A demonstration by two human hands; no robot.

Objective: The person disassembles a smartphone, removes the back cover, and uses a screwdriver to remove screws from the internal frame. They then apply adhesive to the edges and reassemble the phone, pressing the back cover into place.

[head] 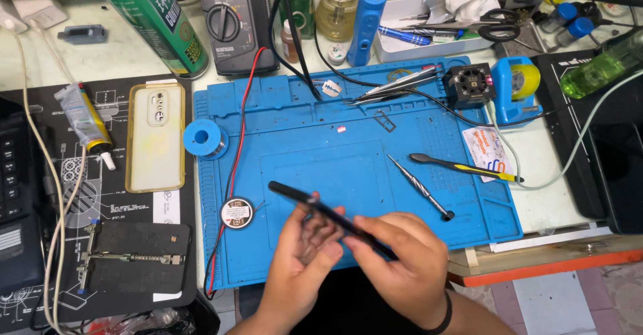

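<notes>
Two bare hands meet over the lower middle of the frame, holding a dark phone (321,211) edge-on above a blue mat (315,154) — a pose that judging by the angle lets the person look along its thin side. The left hand (301,261) is half curled, palm up, fingers cradling the phone from below. The right hand (402,261) is closed around the phone's lower end, thumb and fingers pinched on it, a dark band at the wrist.

Tools lie within easy reach on the mat. A slim screwdriver (422,189) rests just right of centre, a black-and-yellow pry tool (462,167) beside it, and tweezers (402,84) near the mat's upper edge next to a small black block (469,86). A blue solder spool (202,138) sits at the mat's left edge, and a round tin (236,212) lies near the left hand, touching a red lead (236,141) that runs up to a grey multimeter (231,20) in the upper middle.

At left, a clear yellowish phone case (155,137) lies flat on a black printed mat, with a glue tube (84,120) to its left and a black clamp jig (134,258) below. A green spray can (154,20) leans at upper left. A blue tape dispenser (516,87) stands at the right edge of the mat on the pale worktop (107,57).
</notes>
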